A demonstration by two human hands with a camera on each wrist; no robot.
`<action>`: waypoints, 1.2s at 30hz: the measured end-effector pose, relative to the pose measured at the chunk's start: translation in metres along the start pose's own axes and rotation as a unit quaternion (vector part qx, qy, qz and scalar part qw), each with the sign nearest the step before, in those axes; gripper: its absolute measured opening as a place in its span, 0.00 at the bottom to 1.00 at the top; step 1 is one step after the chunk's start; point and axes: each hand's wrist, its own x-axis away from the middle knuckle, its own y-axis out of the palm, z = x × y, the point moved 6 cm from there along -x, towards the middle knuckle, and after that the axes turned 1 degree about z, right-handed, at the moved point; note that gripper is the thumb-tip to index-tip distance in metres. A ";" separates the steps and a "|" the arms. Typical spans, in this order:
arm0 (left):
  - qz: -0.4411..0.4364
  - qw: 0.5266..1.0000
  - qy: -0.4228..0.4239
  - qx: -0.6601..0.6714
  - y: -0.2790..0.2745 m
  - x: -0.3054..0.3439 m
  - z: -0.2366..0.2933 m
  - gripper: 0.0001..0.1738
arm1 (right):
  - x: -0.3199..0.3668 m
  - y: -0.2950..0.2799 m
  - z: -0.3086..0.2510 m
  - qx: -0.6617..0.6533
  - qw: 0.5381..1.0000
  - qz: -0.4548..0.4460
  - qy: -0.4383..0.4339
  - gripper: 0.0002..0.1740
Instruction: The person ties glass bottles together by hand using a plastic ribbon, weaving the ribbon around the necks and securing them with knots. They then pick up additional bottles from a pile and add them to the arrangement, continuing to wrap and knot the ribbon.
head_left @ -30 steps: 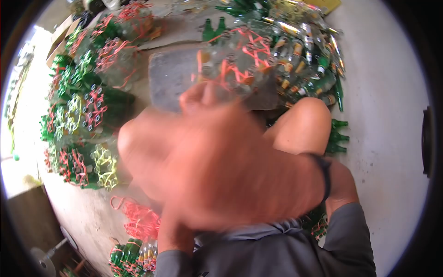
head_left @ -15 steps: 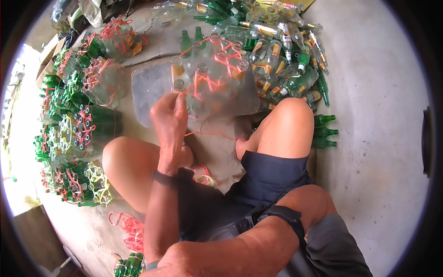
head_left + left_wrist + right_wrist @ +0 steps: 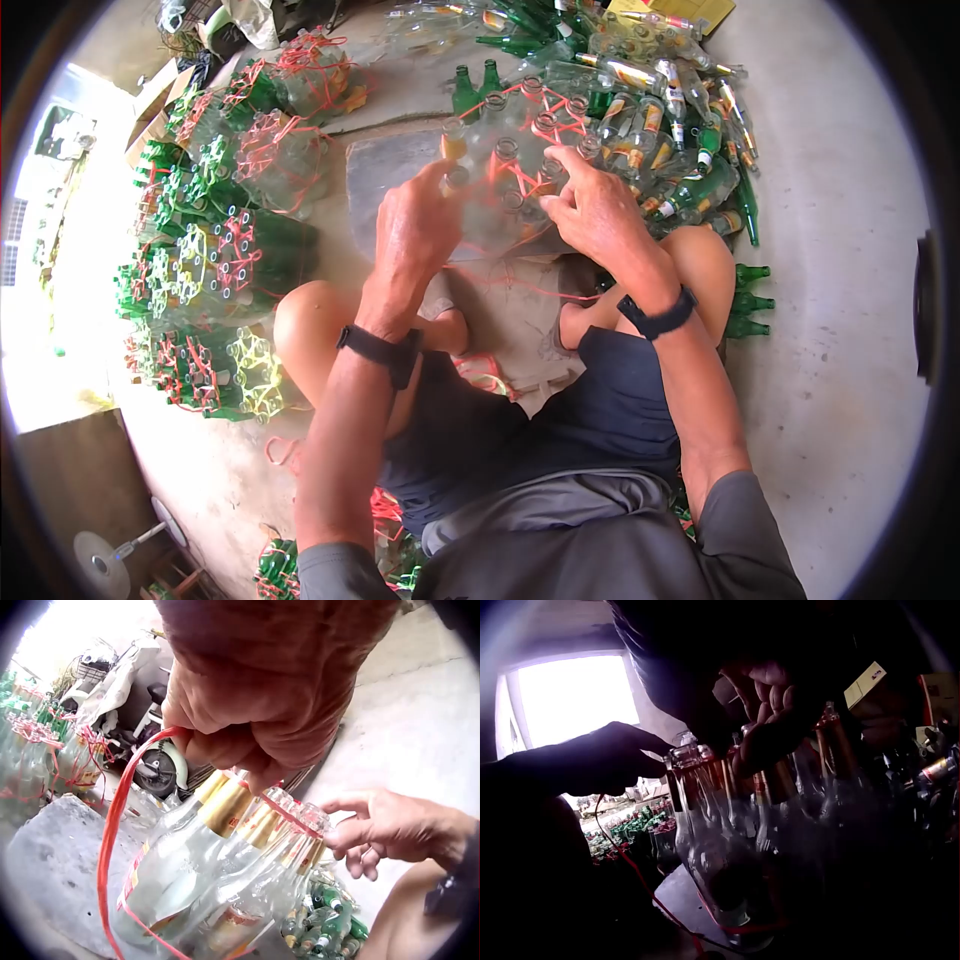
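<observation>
A bundle of clear glass bottles with gold neck wraps stands on a grey slab, red plastic strap laced around the necks. My left hand is at the bundle's near left side; in the left wrist view its curled fingers grip the strap, which hangs down in a long loop and also runs across the necks. At the right side, my right hand has thumb and forefinger parted at a bottle mouth, its other fingers loosely bent. The right wrist view is dark; both hands show there over the necks.
The grey slab lies before the person's feet. Loose bottles are heaped at the right; strapped bundles of green and clear bottles stand at the left. Several green bottles lie beside the right knee. A fan is at lower left.
The right hand, a blur across the view and then low near the lap, is now up at the right of the bundle. The left hand stays at the bundle's near left. The head view has shifted.
</observation>
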 end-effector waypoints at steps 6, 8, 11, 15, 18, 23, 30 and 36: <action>-0.067 0.997 0.017 0.017 -0.001 -0.012 -0.007 0.23 | -0.015 0.020 0.026 0.034 0.997 0.055 -0.032 0.19; -0.073 0.997 0.017 0.019 0.000 -0.011 -0.010 0.23 | -0.016 0.019 0.027 0.052 0.997 0.044 -0.026 0.18; -0.073 0.996 0.029 0.029 0.002 -0.013 -0.013 0.23 | -0.017 0.019 0.024 0.089 0.995 0.041 -0.026 0.16; -0.070 0.996 0.053 0.030 0.000 -0.010 -0.011 0.22 | -0.017 0.021 0.023 0.118 0.991 0.044 -0.039 0.13; -0.065 0.996 0.057 0.026 -0.003 -0.010 -0.008 0.21 | -0.020 0.019 0.020 0.141 0.988 0.032 -0.052 0.12; -0.085 0.996 -0.023 -0.004 -0.004 -0.006 -0.009 0.18 | -0.028 0.016 0.018 0.173 0.981 0.019 -0.088 0.13; -0.025 1.000 0.007 0.004 -0.001 0.006 -0.002 0.21 | -0.051 0.012 0.015 0.174 0.973 0.005 -0.151 0.11; 0.019 1.000 0.014 -0.015 0.023 0.020 0.012 0.14 | -0.091 0.016 0.019 0.216 0.946 -0.061 -0.231 0.12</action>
